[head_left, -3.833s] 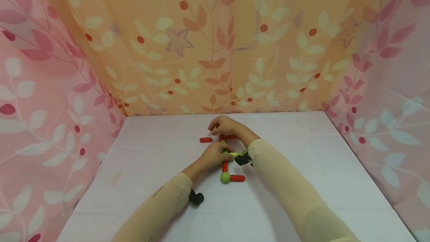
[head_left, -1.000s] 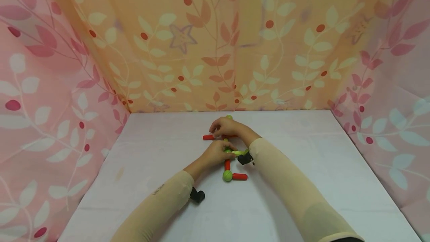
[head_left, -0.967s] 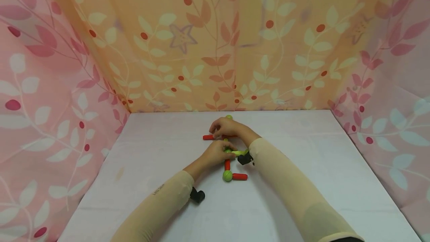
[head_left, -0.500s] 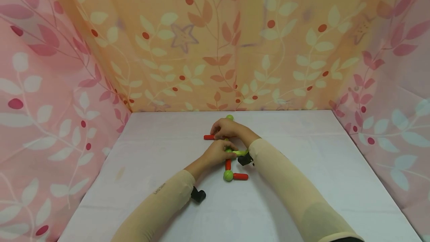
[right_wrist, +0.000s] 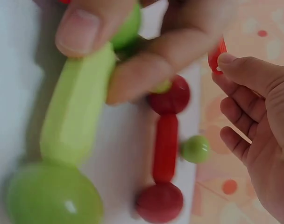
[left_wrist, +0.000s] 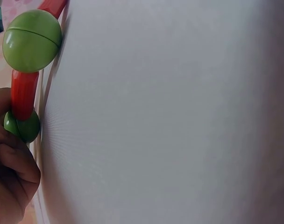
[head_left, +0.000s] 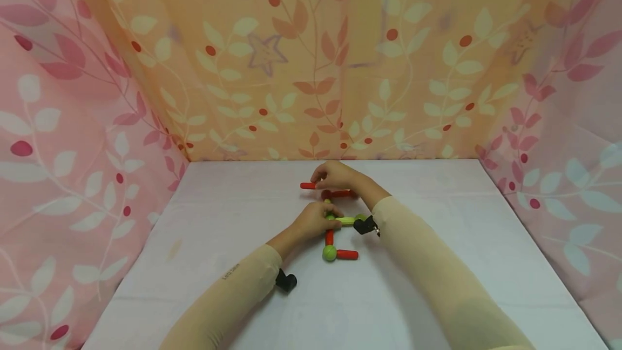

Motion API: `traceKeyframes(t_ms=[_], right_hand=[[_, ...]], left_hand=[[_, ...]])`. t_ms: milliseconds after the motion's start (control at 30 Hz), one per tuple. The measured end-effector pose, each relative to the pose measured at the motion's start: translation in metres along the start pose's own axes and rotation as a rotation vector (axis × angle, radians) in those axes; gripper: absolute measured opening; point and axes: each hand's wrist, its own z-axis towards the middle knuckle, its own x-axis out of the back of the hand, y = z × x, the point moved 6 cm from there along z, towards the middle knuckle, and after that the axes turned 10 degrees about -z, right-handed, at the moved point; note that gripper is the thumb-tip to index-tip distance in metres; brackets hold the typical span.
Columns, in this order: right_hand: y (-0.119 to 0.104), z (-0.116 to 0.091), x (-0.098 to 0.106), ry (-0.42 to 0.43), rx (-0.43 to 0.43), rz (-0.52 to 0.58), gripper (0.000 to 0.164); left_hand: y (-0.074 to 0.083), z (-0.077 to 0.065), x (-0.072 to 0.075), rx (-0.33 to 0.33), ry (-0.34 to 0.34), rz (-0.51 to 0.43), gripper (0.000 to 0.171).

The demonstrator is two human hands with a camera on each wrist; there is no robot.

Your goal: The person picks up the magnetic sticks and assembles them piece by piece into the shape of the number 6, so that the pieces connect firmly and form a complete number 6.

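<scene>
In the head view, my left hand grips the middle of a ball-and-rod toy figure. Its thumb and finger pinch the yellow-green rod beside a green ball, mostly covered by the fingers. Farther back, my right hand pinches a loose red rod by its right end, above and left of a red ball. From that ball another red rod leads to a second red ball. Nearest me, a green ball joins an upright red rod and a sideways red rod.
A separate small green ball lies beyond the red rod, hidden behind my right hand in the head view. The white table is bounded by patterned cloth walls. A black wrist device hangs below the left sleeve.
My right hand has taken the loose red rod off the table and moved it slightly up and away. The red ball and its rod now show below that hand. My left hand keeps its place.
</scene>
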Motion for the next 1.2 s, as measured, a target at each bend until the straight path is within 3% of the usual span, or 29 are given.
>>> traceKeyframes(t_ms=[300, 533, 933, 1200], right_hand=[[-0.007, -0.042, 0.046, 0.147, 0.027, -0.053, 0.016], [-0.012, -0.086, 0.065, 0.252, 0.000, -0.042, 0.018], [-0.003, -0.156, 0.058, 0.315, -0.196, 0.027, 0.017], [0.008, -0.187, 0.043, 0.338, -0.259, 0.046, 0.017]], left_hand=[[-0.002, 0.001, -0.003, 0.041, -0.013, -0.031, 0.017], [-0.007, 0.001, -0.004, 0.056, -0.011, -0.030, 0.015], [-0.005, 0.000, -0.005, 0.085, -0.009, -0.030, 0.016], [-0.005, 0.000, -0.005, 0.093, 0.000, -0.035, 0.015]])
